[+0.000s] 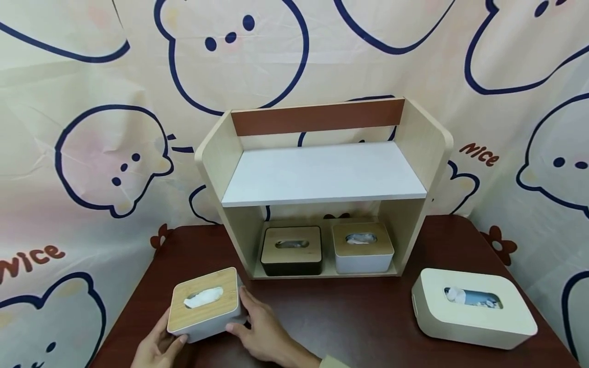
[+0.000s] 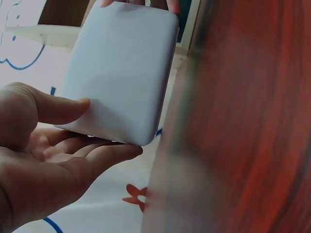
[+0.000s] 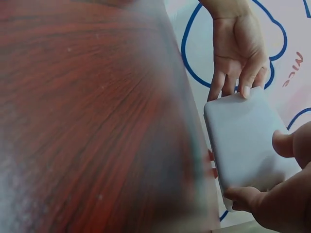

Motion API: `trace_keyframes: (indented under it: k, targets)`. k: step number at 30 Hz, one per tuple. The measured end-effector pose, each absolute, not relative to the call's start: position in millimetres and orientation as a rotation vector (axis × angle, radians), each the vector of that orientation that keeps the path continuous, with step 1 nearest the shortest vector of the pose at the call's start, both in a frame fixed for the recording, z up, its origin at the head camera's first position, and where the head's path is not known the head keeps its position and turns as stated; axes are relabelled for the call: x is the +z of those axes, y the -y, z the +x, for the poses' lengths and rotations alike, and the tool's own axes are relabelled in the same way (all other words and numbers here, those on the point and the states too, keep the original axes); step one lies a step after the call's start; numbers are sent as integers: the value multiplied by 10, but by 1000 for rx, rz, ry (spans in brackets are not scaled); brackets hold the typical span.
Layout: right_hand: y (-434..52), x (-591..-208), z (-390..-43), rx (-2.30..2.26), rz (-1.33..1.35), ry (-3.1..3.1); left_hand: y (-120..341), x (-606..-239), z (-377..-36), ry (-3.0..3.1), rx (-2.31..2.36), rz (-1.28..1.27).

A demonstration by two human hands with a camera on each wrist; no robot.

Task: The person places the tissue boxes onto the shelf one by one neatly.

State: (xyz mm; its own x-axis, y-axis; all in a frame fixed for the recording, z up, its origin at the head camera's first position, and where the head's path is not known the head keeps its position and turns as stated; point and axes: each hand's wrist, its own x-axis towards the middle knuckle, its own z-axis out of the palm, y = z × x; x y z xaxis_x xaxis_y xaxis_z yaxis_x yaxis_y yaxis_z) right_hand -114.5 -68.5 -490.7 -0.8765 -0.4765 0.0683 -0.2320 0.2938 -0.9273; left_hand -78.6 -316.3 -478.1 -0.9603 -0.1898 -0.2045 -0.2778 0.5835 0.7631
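Your left hand [image 1: 158, 346] and right hand [image 1: 262, 329] hold the small tissue box [image 1: 205, 304] between them at the near left corner of the dark wood counter [image 1: 349, 317]. The head view shows its bamboo lid facing up, white tissue standing in the slot, and the box tilted slightly, its lower edge at or just above the counter; you cannot tell from this view whether it rests there.

The left wrist view shows what the head view hides: the box's plain white face [image 2: 121, 68], with your left thumb [image 2: 58, 109] pressed against its edge and the left fingers [image 2: 97, 158] cupped beneath it, loosely bent, supporting the box rather than clamping it. The right wrist view shows the same white face [image 3: 248, 141] from the other side, your right thumb [image 3: 286, 143] laid on it and a right fingertip [image 3: 243, 196] hooked under the near corner, so the right hand grips the box. It also shows the left hand's fingertips [image 3: 245, 87] touching the far edge. In both wrist views the counter is a red-brown blur.

Only the head view shows the surroundings: a wooden shelf unit [image 1: 322, 174] stands at the back of the counter, with a black tissue box [image 1: 292, 250] and a white tissue box [image 1: 362, 247] side by side in its lower compartment. A larger cream tissue box [image 1: 474, 309] lies on the counter at the right, well apart from your hands.
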Motion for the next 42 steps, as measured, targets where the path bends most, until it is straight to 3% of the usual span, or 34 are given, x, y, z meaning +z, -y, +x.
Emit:
trace_keyframes:
  k: [16,24,34,42]
  targets:
    - [276,-4796,-1052,-1678,-719,-2532,2805,-4678,-700,-2716,1388,-313]
    - [64,-4730,-1049,-1684,-601,-2534,2621,-4678,-655,-2857,1468,-134]
    - [-182,-4773,-1021,-1745,-535,-2589,2335,-4614,-715,-2739,1615,-160]
    - [-415,-4791,-978,-1721,-453,-2669,2107,-4693,-755,-2742,1853,79]
